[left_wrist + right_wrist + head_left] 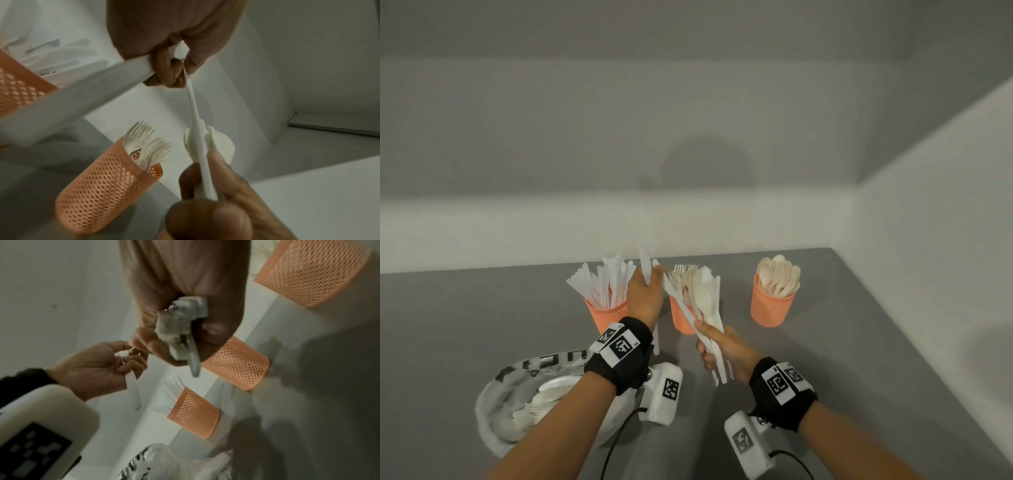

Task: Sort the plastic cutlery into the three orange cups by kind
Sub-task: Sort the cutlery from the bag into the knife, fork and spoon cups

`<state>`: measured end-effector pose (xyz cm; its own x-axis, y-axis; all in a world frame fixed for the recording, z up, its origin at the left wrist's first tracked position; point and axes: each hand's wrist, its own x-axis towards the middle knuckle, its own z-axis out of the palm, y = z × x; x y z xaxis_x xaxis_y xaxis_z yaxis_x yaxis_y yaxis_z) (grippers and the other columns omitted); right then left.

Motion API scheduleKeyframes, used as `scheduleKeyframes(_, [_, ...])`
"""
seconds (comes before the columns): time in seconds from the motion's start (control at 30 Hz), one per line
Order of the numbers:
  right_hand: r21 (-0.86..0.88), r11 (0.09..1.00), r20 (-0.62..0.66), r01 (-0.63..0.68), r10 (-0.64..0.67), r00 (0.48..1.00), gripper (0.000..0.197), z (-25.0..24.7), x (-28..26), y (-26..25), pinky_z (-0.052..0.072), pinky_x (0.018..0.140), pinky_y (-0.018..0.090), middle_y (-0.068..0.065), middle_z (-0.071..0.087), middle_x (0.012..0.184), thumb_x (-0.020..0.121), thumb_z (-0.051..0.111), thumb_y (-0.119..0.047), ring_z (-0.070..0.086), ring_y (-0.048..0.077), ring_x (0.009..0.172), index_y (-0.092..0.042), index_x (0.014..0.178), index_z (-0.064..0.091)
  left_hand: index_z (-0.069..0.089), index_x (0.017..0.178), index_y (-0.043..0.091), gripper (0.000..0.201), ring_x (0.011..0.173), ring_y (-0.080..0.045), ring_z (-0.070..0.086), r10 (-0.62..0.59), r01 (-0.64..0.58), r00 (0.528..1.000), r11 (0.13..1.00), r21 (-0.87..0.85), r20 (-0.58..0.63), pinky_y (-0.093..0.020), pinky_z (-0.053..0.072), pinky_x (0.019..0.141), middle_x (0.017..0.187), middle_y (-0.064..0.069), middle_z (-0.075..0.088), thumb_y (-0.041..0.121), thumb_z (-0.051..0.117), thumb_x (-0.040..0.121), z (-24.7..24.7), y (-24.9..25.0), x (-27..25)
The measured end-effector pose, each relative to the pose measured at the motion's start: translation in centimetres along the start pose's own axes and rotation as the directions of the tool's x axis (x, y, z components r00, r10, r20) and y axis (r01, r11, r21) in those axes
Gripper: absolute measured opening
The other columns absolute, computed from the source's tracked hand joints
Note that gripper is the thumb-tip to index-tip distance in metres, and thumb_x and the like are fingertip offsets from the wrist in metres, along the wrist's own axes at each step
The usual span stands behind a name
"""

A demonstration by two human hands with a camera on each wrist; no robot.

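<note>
Three orange mesh cups stand in a row: the left cup (606, 317) holds knives, the middle cup (681, 322) forks, the right cup (772, 308) spoons. My right hand (710, 344) grips a bundle of white cutlery (705, 301) by the handles, in front of the fork cup. Between the knife and fork cups, my left hand (650, 277) holds one white knife (643, 265) upright. It also pinches the tip of a second knife (197, 138) that runs down into the right hand's bundle. The bundle's handle ends (180, 322) show in the right wrist view.
A crumpled clear plastic bag (517, 394) with more white cutlery lies at the lower left, partly under my left forearm. The grey table (859, 342) meets white walls behind and to the right of the cups.
</note>
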<state>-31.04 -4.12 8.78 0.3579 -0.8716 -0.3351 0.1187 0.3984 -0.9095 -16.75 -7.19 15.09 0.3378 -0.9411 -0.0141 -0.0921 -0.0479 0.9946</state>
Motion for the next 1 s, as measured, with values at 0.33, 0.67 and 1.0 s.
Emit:
scheduleKeyframes(0.33, [-0.050, 0.998, -0.045, 0.035, -0.038, 0.998, 0.024, 0.2, 0.6, 0.6, 0.037, 0.039, 0.018, -0.001, 0.058, 0.056, 0.093, 0.052, -0.037, 0.043, 0.006, 0.038, -0.013, 0.096, 0.053, 0.052, 0.075, 0.013, 0.032, 0.061, -0.026, 0.056, -0.042, 0.045, 0.998, 0.996, -0.073, 0.046, -0.033, 0.046, 0.061, 0.065, -0.010, 0.059, 0.029, 0.037, 0.098, 0.4, -1.7, -0.9])
scheduleKeyframes(0.67, [-0.040, 0.999, -0.099, -0.007, 0.003, 0.995, 0.016, -1.1, 0.5, -0.1, 0.033, 0.038, 0.016, -0.009, 0.038, 0.042, 0.093, 0.053, -0.033, 0.033, 0.003, 0.034, -0.021, 0.083, 0.050, 0.045, 0.059, 0.014, 0.040, 0.043, -0.015, 0.040, -0.038, 0.006, 0.977, 0.989, -0.151, -0.209, -0.026, 0.039, 0.050, 0.047, -0.002, 0.043, 0.038, 0.056, 0.090, -5.8, 0.1, 4.8])
scheduleKeyframes(1.0, [-0.020, 0.997, -0.025, -0.070, 0.069, 0.997, 0.029, -0.2, 2.1, -1.7, 0.032, 0.039, 0.017, -0.009, 0.034, 0.040, 0.093, 0.050, -0.040, 0.029, 0.003, 0.033, -0.019, 0.073, 0.043, 0.041, 0.053, 0.012, 0.052, 0.050, -0.014, 0.046, 0.148, -0.145, 0.928, 0.989, 0.033, -0.341, -0.020, 0.038, 0.053, 0.053, -0.005, 0.043, 0.042, 0.043, 0.094, -7.2, -0.9, 9.3])
